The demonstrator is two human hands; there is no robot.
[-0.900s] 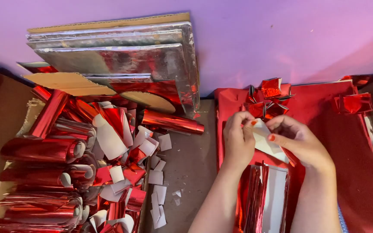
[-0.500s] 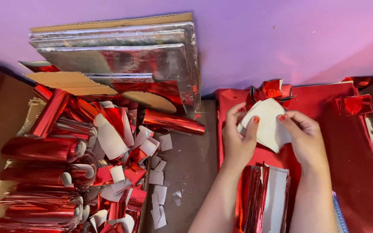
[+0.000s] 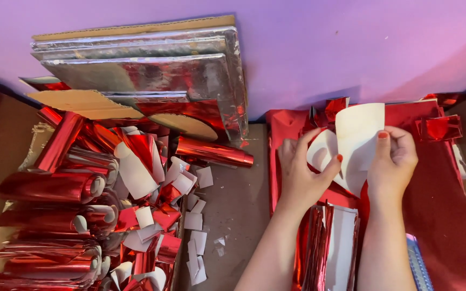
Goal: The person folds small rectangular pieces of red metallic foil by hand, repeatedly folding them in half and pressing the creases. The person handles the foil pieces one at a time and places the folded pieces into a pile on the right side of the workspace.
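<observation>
Between the two hands, over the red foil sheet (image 3: pixel 438 215), a white paper strip (image 3: pixel 358 141) is being held up. It is being pinched by the left hand (image 3: pixel 300 175) at its curled lower end, with the thumb pressed on the paper. It is being pinched by the right hand (image 3: pixel 392 161) along its right edge, with the fingers closed on it. So both grips are being kept tight on the one strip, and the strip is being kept off the foil, with its top corner pointing at the purple wall (image 3: pixel 351 48).

The step in hand looks like peeling or bending: the paper seems to be getting curled away from its shiny side. For the next move, a steady pull would likely be needed, so the thin paper is not torn.

Two hands are being counted, and one strip in them. One small folded red foil bow (image 3: pixel 439 128) is being seen just right of the hands, and another crumpled red one (image 3: pixel 333 110) is partly hidden behind the strip. Under the wrists, one bundle of foil strips (image 3: pixel 330 248) is lying. On the left, a pile of red foil rolls (image 3: pixel 49 215) is lying, too jumbled to be counted well. Many little white paper scraps (image 3: pixel 195 221) are scattered beside it. At the back, about three silver boards (image 3: pixel 152 64) are being stacked against the wall.
</observation>
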